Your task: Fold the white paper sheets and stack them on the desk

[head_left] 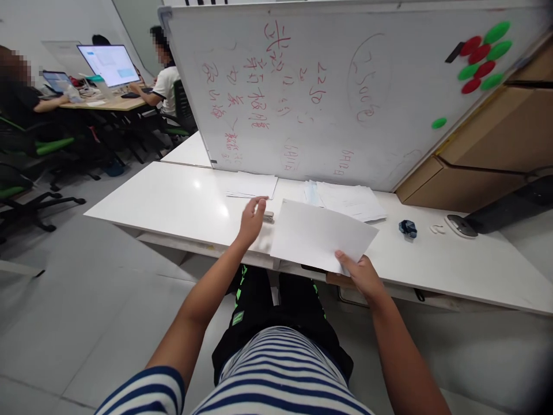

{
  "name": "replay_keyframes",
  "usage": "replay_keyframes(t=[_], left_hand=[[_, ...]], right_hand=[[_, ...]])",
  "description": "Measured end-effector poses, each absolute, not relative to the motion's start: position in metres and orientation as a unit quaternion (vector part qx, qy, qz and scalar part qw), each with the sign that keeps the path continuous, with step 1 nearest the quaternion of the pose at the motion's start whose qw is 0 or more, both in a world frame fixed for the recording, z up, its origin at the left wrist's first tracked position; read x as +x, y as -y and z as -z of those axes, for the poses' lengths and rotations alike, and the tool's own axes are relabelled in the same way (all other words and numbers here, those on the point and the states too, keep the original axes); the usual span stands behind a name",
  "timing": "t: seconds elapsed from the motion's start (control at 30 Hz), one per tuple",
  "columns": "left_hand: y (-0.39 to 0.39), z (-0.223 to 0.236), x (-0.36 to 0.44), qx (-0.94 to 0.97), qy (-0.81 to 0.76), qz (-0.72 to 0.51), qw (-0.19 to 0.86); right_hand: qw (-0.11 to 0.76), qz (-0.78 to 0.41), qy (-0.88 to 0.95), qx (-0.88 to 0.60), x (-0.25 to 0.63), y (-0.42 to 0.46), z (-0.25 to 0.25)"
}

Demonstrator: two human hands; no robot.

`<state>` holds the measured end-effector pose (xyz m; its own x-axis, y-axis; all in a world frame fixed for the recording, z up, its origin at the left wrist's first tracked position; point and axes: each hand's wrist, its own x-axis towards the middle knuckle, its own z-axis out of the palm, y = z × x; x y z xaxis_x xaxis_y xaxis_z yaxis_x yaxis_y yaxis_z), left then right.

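Right hand: gripped the near right corner of the white paper, fingers closed on it, thumb on top!
Left hand: up it hung, fingers loosely open and empty, left of the paper.
White paper: tilted out over the near edge of the table, right in front of the striped shirt.
Small metallic item: sat between the left hand and the paper, partly hidden.
Paper piles: one lay left, one right, both beyond the held paper.
Whiteboard: rose at the far side, with red and green magnets at its right.
Table's right: a crumpled dark-blue item lay there, near a computer mouse.
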<state>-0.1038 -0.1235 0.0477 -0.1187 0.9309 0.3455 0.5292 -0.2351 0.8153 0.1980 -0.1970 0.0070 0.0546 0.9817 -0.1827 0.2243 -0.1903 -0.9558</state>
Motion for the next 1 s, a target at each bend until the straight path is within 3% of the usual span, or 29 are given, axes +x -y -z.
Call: replay_keyframes(t=[0.1, 0.2, 0.47, 0.7, 0.9, 1.0], left_hand=[[0.154, -0.055, -0.091, 0.633, -0.466, -0.46, 0.413], [0.167, -0.051, -0.086, 0.606, -0.403, -0.452, 0.516], [0.148, -0.005, -0.093, 0.536, -0.451, -0.507, 0.503], [0.166, -0.004, -0.095, 0.645, -0.54, -0.427, 0.332], [0.162, 0.004, -0.099, 0.469, -0.507, -0.508, 0.514], [0.161, 0.001, -0.104, 0.416, -0.5, -0.525, 0.549]], right_hand=[[0.384, -0.47, 0.511, -0.608, 0.196, 0.196, -0.014], [0.365, -0.447, 0.538, -0.614, 0.187, 0.192, -0.023], [0.419, -0.413, 0.54, -0.602, 0.156, 0.173, -0.013], [0.431, -0.4, 0.546, -0.597, 0.162, 0.158, -0.003], [0.438, -0.377, 0.545, -0.607, 0.154, 0.164, 0.007], [0.455, -0.387, 0.55, -0.584, 0.155, 0.167, 0.006]])
